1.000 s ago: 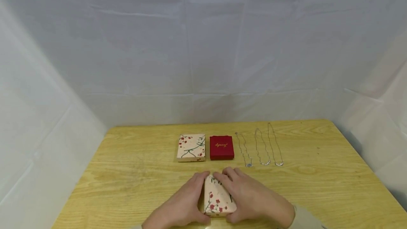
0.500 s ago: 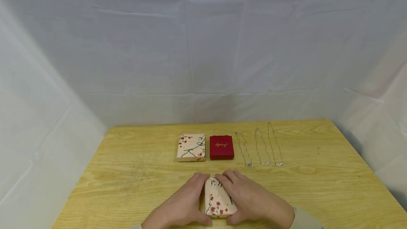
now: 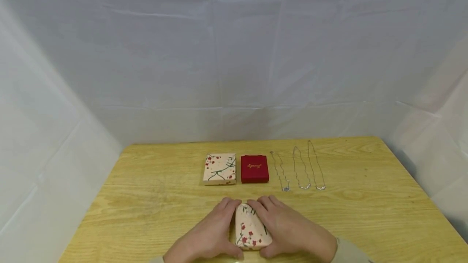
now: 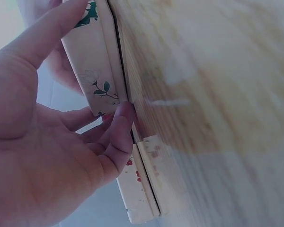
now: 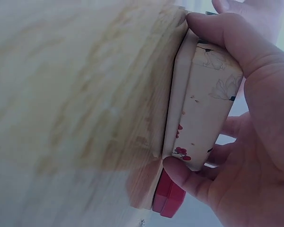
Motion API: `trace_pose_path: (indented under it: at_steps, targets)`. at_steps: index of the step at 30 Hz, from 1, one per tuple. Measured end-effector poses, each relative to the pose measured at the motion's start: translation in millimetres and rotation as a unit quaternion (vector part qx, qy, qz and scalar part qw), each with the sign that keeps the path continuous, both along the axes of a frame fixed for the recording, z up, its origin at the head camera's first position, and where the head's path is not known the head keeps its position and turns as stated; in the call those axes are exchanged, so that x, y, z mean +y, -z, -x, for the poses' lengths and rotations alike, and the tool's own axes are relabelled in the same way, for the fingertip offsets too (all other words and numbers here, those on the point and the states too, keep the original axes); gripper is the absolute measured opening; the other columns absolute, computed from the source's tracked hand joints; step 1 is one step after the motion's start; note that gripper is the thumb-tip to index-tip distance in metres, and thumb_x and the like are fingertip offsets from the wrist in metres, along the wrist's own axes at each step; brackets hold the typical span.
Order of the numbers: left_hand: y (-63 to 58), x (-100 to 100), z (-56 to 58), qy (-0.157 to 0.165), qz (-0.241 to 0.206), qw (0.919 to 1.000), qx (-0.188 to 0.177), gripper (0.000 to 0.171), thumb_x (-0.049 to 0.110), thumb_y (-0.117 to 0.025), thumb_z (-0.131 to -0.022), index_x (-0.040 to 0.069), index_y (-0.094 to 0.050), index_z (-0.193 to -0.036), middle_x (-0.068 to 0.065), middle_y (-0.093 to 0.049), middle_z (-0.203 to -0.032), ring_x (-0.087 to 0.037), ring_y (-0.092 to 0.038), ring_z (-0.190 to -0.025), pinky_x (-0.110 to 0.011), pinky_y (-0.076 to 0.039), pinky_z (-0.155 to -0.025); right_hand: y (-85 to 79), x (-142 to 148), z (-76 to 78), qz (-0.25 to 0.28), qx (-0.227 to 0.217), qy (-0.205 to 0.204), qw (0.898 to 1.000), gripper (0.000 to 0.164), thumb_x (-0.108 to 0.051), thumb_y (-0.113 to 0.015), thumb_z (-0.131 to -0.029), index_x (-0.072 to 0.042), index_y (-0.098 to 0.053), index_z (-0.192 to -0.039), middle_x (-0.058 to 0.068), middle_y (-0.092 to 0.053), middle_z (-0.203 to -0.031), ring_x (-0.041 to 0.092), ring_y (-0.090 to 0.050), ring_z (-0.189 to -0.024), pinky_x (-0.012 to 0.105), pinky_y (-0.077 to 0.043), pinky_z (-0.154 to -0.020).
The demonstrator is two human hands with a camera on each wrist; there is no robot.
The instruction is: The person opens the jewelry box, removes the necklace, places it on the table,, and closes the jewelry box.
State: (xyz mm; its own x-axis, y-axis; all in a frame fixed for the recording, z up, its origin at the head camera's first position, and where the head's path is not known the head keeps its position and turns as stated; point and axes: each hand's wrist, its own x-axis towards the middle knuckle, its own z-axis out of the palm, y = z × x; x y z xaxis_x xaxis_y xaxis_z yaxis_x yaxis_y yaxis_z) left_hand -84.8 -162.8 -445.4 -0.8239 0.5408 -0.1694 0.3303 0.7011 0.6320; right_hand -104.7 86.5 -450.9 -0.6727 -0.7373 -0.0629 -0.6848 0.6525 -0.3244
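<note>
Low in the head view, a cream gift box [image 3: 250, 228] with red blossoms and green stems lies on the table between both hands. My left hand [image 3: 212, 232] holds its left side, with the thumb at the near corner and fingers at the far corner. On the opposite side my right hand [image 3: 287, 226] grips the box, its fingers covering part of the top. In the left wrist view, the box's side [image 4: 97, 71] rests flat near the wood. The right wrist view shows a lid-like seam along the box wall [image 5: 203, 109], with thumb and fingertips at its two ends.
Farther back stand a matching floral box [image 3: 220, 169] and a red box [image 3: 254, 169] with gold lettering. To their right lie three thin necklaces, a left one [image 3: 280, 171], a middle one [image 3: 301, 167] and a right one [image 3: 316, 165]. White cloth [image 3: 234, 52] encloses the wooden table [image 3: 146, 198].
The top of the held box has dropped slightly toward the near side since a second ago, and the fingers shifted a little with it. Little differs over the last half second.
</note>
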Motion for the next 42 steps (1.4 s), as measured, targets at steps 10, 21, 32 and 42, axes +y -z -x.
trace_pose_path:
  at_steps: [10, 21, 32, 42]
  targets:
    - [-1.8, -3.3, -3.9, -0.05, -0.061, 0.9961, -0.041, 0.121, 0.059, -0.09, -0.078, -0.001, -0.029, -0.163, -0.016, -0.047, -0.154, -0.031, -0.051, -0.138, -0.053, -0.042, -0.116, 2.4, -1.6, 0.9, 0.008, 0.005, 0.0, 1.0, 0.109, -0.051, -0.09, -0.071, -0.013, -0.039, -0.159, -0.001, -0.051, -0.137, 0.015, -0.047, -0.12, 0.038, -0.051, -0.106]
    - [-5.5, -6.8, -0.4, -0.081, -0.18, 0.973, -0.12, 0.094, 0.035, -0.08, -0.097, -0.005, -0.026, -0.163, -0.01, -0.06, -0.13, -0.017, -0.065, -0.098, -0.029, -0.058, -0.079, -4.8, -0.6, 2.4, 0.046, 0.034, 0.014, 0.998, 0.112, -0.052, -0.092, -0.069, -0.014, -0.039, -0.16, 0.001, -0.05, -0.141, 0.017, -0.047, -0.122, 0.041, -0.053, -0.104]
    - [-10.2, -5.2, -0.4, -0.107, -0.243, 0.9501, -0.164, 0.087, 0.026, -0.075, -0.101, -0.005, -0.024, -0.163, -0.018, -0.058, -0.129, -0.024, -0.068, -0.101, -0.036, -0.061, -0.079, -12.6, -2.8, 1.1, 0.049, 0.047, 0.032, 0.997, 0.111, -0.051, -0.091, -0.071, -0.012, -0.039, -0.16, 0.003, -0.05, -0.143, 0.02, -0.048, -0.126, 0.042, -0.052, -0.108]
    - [-8.7, -4.3, 0.2, -0.126, -0.259, 0.9401, -0.182, 0.086, 0.024, -0.076, -0.1, -0.005, -0.024, -0.163, -0.018, -0.057, -0.129, -0.025, -0.068, -0.102, -0.04, -0.061, -0.082, -12.2, -1.8, 1.3, 0.051, 0.051, 0.031, 0.997, 0.112, -0.053, -0.092, -0.071, -0.011, -0.039, -0.161, 0.005, -0.05, -0.142, 0.02, -0.048, -0.126, 0.041, -0.052, -0.107]
